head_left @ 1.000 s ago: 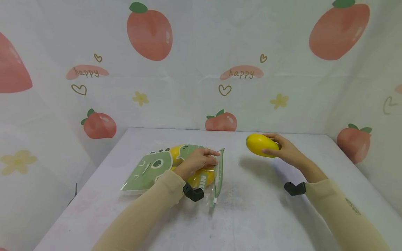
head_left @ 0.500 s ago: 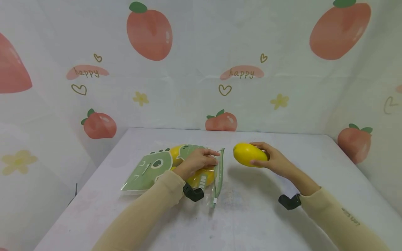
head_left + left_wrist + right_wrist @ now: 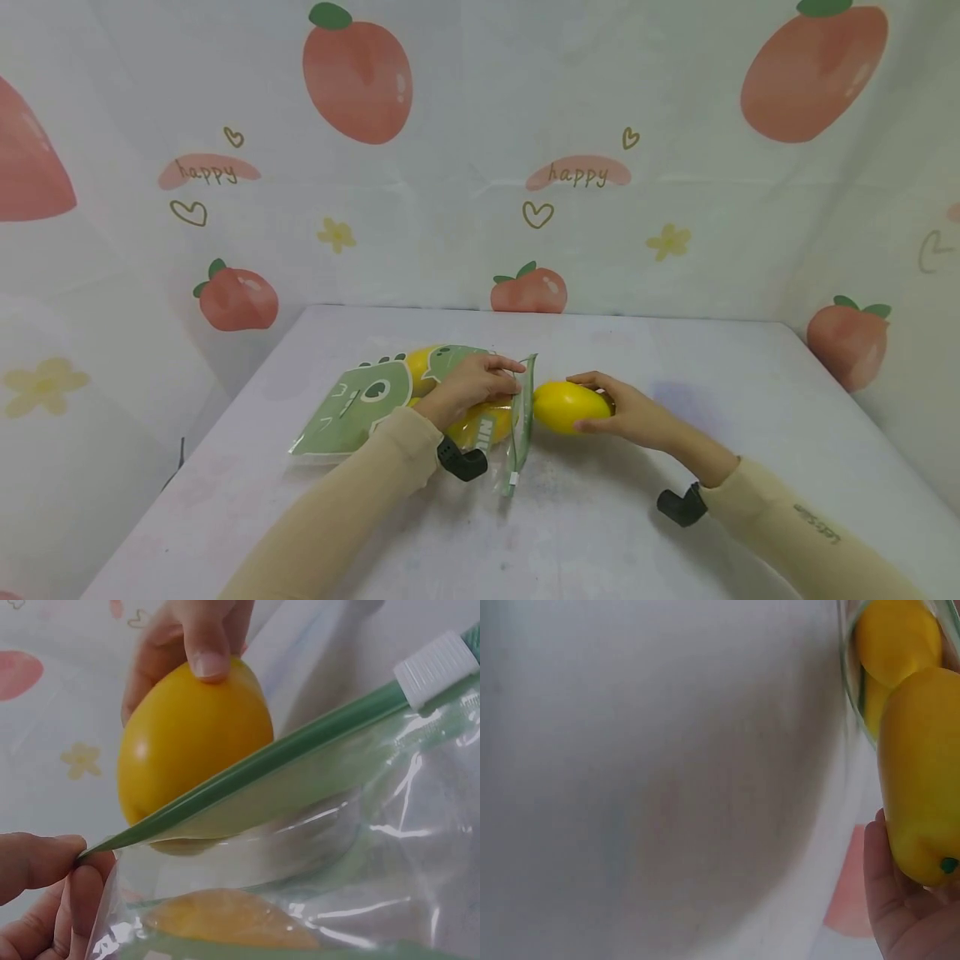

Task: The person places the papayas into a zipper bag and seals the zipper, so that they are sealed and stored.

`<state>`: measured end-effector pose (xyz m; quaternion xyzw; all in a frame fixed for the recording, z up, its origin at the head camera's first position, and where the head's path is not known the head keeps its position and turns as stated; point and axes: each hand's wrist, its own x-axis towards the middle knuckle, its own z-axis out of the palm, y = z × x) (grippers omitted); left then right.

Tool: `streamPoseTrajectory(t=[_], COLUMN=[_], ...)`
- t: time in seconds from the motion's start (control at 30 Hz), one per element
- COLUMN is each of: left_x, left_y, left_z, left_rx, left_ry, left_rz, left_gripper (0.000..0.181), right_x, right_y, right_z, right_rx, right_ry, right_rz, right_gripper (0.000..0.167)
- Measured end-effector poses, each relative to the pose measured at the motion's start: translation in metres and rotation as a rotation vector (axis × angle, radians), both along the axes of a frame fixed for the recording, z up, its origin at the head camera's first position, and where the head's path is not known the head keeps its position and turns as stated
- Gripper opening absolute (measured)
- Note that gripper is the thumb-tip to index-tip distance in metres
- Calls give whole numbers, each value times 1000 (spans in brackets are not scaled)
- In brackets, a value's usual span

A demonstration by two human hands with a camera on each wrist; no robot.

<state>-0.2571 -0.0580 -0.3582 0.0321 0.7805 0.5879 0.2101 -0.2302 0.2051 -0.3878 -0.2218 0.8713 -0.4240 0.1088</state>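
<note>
My right hand [image 3: 637, 414] grips a yellow mango [image 3: 566, 407] by its stem end, fingers and thumb on opposite sides. The mango's far end is at the mouth of a clear zip bag [image 3: 348, 417] with a green dinosaur print. In the left wrist view, the bag's green rim [image 3: 225, 784] crosses in front of the mango's lower part. My left hand [image 3: 471, 387] pinches this rim at one corner, thumb against finger. Other yellow fruits [image 3: 896, 641] lie inside the bag, seen past the held mango in the right wrist view.
A white slider [image 3: 439, 671] sits at the end of the bag's rim away from my left hand. The bag lies on a white table [image 3: 480, 550]. Behind it hangs a fruit-printed cloth [image 3: 450, 217]. Each wrist carries a black camera [image 3: 681, 505].
My right hand has brought the mango left and down, from above the table to the bag's mouth. The left hand and the bag stay where they were.
</note>
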Motion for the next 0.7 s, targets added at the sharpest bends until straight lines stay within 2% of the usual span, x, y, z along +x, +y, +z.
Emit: streamPoseTrajectory(t=[0.3,0.7], left_x=[-1,-2], left_y=[0,3], left_z=[-2,-1], left_rx=[-6,6], left_ry=[0,-5], left_rz=[12,14], left_gripper=[35,35], right_x=[-2,-5], right_y=[-16,-29], right_z=[-7,-10], right_rx=[35,58], right_ry=[9,11], right_rz=[54,24], right_gripper=[59,62])
